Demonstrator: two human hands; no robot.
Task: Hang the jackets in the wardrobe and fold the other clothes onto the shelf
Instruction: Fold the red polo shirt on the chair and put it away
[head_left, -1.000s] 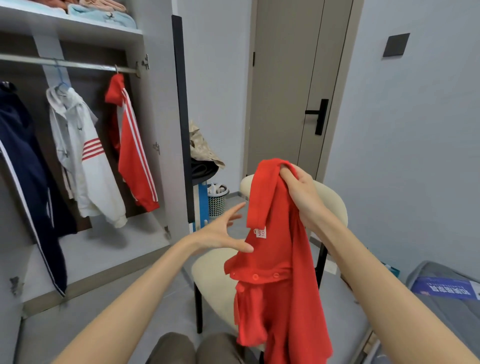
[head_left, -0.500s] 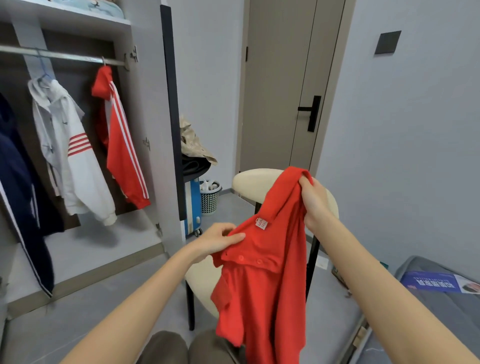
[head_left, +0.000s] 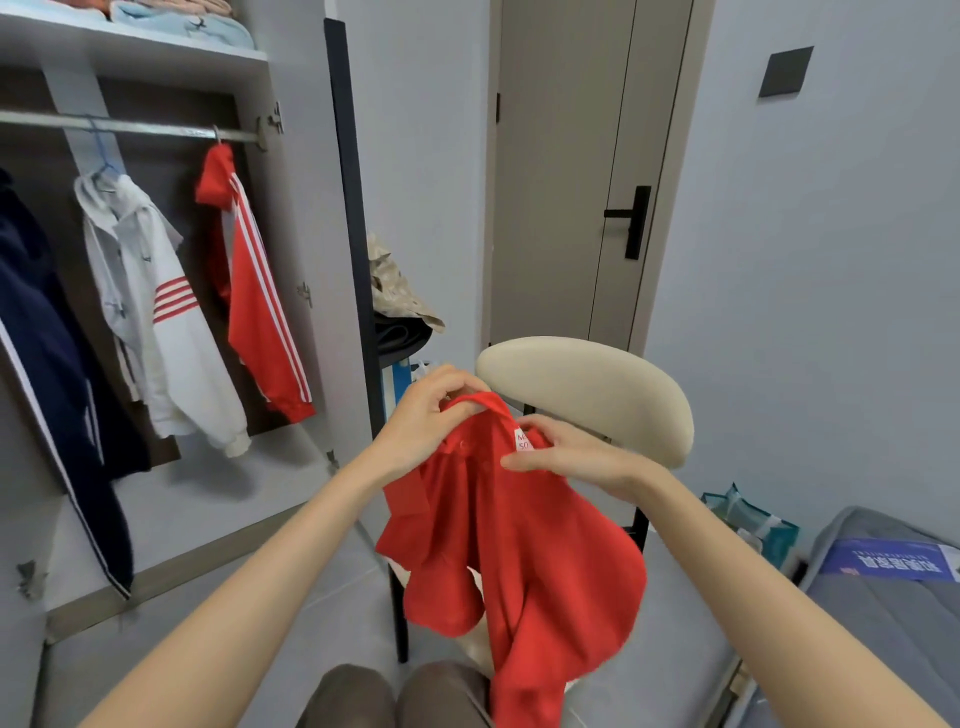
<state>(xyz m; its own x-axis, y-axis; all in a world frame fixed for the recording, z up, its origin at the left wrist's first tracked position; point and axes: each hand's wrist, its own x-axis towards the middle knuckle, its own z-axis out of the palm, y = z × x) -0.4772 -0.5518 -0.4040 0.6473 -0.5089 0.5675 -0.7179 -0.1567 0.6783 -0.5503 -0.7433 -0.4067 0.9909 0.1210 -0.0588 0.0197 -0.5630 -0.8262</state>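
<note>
Now the collar (head_left: 483, 401) of the red polo shirt (head_left: 519, 545) is gripped from both sides. The left hand (head_left: 426, 415) is curled round its left end, and the right hand (head_left: 576, 457) is closed in a pinch just beside the white label (head_left: 523, 440). Nothing else is held by the hands. The shirt is hung straight down from that grip, long axis vertical, in the air in front of the chair (head_left: 587, 384), its lower end dropped beside the knees (head_left: 395, 696).

The shelf (head_left: 130, 49), where folded clothes (head_left: 182, 21) are already stacked, is found up and to the left, above the rail (head_left: 130, 127) and the three hung jackets (head_left: 156, 322). The left hand is the nearer one to the wardrobe (head_left: 291, 260). A fold is judged to be due first, so the collar will probably need to be spread wide and level.

Against half a second ago, the right hand has been brought down from its high hold, and the left moved up from the placket (head_left: 470, 452) to the collar. A second ago that left hand was open and clear of the cloth.
</note>
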